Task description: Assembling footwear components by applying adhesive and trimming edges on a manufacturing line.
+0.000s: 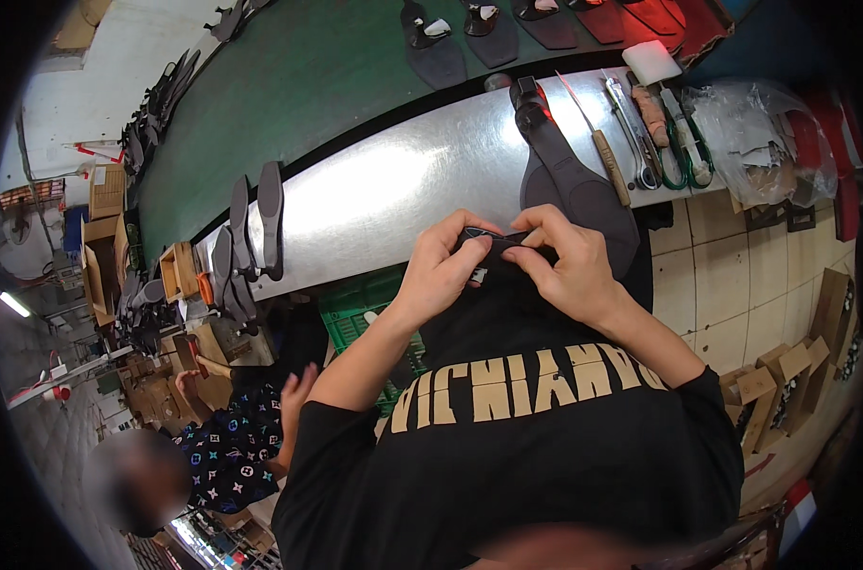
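Note:
In front of my chest, above the near edge of the metal worktop, both hands work on one thin black strap [500, 245]. My left hand [439, 271] pinches its left part between thumb and fingers. My right hand [572, 264] pinches the other part, with the fingertips close to those of the left. A small shiny piece [478, 276] shows under the left fingers; its kind is too small to tell. Just beyond my right hand lie dark sandal soles [569, 171] with a black strap part at the far end, overlapping the worktop edge.
On the metal worktop [355, 185] an awl [610, 161], scissors [688, 142] and other hand tools lie right, beside a clear plastic bag [764, 142]. More sandals line the green conveyor belt [289, 85]. A green crate [355, 309] stands below. A co-worker [232, 446] sits at left.

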### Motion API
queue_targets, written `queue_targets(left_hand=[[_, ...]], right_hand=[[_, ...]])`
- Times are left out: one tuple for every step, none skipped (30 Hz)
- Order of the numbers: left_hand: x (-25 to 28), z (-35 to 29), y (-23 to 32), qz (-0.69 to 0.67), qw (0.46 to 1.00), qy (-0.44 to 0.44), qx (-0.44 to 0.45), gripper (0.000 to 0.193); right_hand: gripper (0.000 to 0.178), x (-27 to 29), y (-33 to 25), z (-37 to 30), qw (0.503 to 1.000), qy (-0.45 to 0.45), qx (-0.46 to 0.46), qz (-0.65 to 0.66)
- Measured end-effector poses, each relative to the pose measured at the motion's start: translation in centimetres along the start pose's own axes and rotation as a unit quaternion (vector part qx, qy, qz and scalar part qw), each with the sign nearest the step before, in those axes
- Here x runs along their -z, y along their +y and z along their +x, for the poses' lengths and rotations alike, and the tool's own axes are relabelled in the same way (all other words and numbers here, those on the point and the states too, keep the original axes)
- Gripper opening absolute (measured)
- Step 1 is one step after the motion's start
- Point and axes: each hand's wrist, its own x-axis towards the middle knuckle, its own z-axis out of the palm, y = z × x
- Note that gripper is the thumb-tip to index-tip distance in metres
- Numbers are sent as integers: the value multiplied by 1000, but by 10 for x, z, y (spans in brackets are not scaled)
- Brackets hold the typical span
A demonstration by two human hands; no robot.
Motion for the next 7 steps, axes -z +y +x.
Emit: queue_targets(left_hand=[[0,0,1,0,1000,0,-1,18],[2,0,1,5,1000,-3,-5,20],[3,0,3,10,1000,-6,-10,22],[4,0,5,10,1000,-8,-13,22],[5,-1,8,-16,1000,-9,-2,21],[7,-3,11,-42,999,-11,9,20],[13,-3,15,-58,998,-35,3,20]], right_hand=[[14,1,1,0,1000,1,1,0],[12,2,4,2,999,-13,43,-20],[12,3,5,4,995,-26,86,-41],[12,7,2,7,995,-23,87,-43],[12,12,-4,12,997,-80,3,6],[12,16,-7,17,986,-135,-80,56],[16,20,-4,23,976,-173,-85,98]])
